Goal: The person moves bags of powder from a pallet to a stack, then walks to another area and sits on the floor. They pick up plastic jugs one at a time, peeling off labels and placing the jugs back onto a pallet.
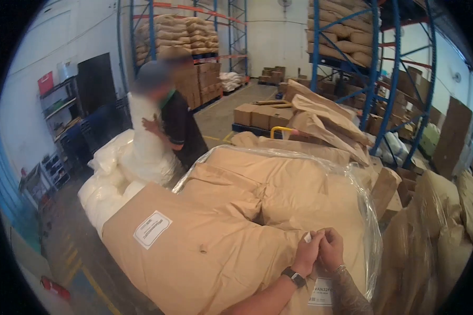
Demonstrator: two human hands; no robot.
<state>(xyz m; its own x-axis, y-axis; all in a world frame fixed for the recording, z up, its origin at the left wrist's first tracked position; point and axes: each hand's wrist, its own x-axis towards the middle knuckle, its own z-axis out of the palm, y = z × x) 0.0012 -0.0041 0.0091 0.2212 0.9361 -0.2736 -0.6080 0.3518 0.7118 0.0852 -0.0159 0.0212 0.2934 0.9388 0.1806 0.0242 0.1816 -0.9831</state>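
Observation:
Both my hands are together over the near right side of a large brown paper sack [236, 262]. My left hand [306, 257], with a dark watch on the wrist, has its fingers closed on a small white piece [307, 238]. Against it, my right hand [331, 249] is closed too; what its fingers pinch, if anything, is too small to name. The sack has a white printed label [152, 229] on its left part and a small torn spot near its middle. Another printed label [320, 292] lies between my forearms. More brown sacks [294, 184] lie behind, edged by clear plastic wrap.
A person [181, 121] holds a white wrapped bundle [144, 126] at the left, beside white bags [110, 184]. Blue racks [315, 47] carry stacked sacks. Cardboard boxes [263, 115] sit on a pallet behind. Upright brown sacks [425, 231] stand at the right.

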